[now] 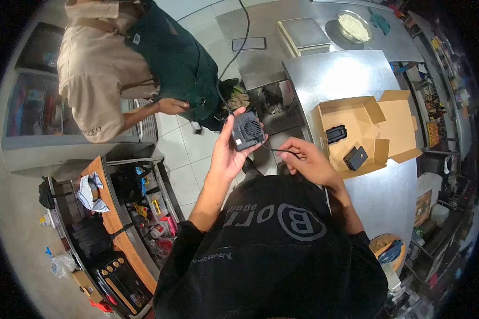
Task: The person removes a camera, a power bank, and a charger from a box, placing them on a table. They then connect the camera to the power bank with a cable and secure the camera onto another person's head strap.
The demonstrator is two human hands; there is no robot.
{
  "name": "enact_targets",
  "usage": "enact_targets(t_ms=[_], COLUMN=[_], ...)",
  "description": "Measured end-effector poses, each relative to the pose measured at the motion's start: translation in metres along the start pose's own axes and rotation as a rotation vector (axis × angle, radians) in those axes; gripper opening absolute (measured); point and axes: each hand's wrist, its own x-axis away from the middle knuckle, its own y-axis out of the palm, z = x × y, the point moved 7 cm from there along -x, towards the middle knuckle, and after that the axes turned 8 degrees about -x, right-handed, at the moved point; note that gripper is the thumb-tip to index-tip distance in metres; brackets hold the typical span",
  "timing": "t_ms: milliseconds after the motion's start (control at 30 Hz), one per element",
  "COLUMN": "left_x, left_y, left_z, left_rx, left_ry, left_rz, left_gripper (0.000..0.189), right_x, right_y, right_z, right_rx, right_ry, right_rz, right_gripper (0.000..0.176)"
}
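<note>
My left hand (226, 154) is closed around a small black device with a round slotted grille (248, 130), held in front of my body with the grille facing up. One black cable (232, 69) rises from the device toward the top of the view. A thinner black cable (275, 150) leaves its lower right side, and my right hand (310, 164) pinches this one between thumb and fingers. To the right, an opened cardboard box (351, 112) holds a black plastic holder (335, 134) and a small black block (355, 158).
The box lies on a steel table (324, 80). Beyond it are a scale (304, 34), a phone (249, 43) and a metal bowl of white food (354, 26). A person in a green apron (170, 64) stands at the upper left. Cluttered shelving (114, 212) stands lower left.
</note>
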Motion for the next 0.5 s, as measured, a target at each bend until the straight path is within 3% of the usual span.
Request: enact_targets(t_ms=[33,100,167,367,433,500], left_x=[0.0,0.003,0.008,-0.005,-0.012,-0.021], left_y=[-0.007,-0.009,-0.009,-0.032,-0.041,-0.041], left_z=[0.003,0.01,0.015,0.025,0.025,0.02], left_rx=[0.023,0.101,0.061,0.155,0.169,0.246], left_ry=[0.007,0.003,-0.038,-0.042,-0.044,-0.082], left_rz=[-0.009,-0.076,-0.04,-0.049,-0.013,0.029], left_gripper=[0.047,0.049,0.05,0.042,0.044,0.044], right_x=[0.002,0.007,0.012,0.032,0.037,0.039], right_y=[-0.003,-0.006,-0.009,-0.023,-0.024,-0.021], right_z=[0.002,0.0,-0.006,-0.024,-0.037,-0.039], right_rx=[0.047,0.043,0.063,0.072,0.06,0.057], right_ry=[0.043,0.022,0.137,0.115,0.018,0.078], right_rz=[0.02,0.035,0.087,0.132,0.158,0.177], right_gripper=[0.02,0.018,0.017,0.031,0.033,0.034])
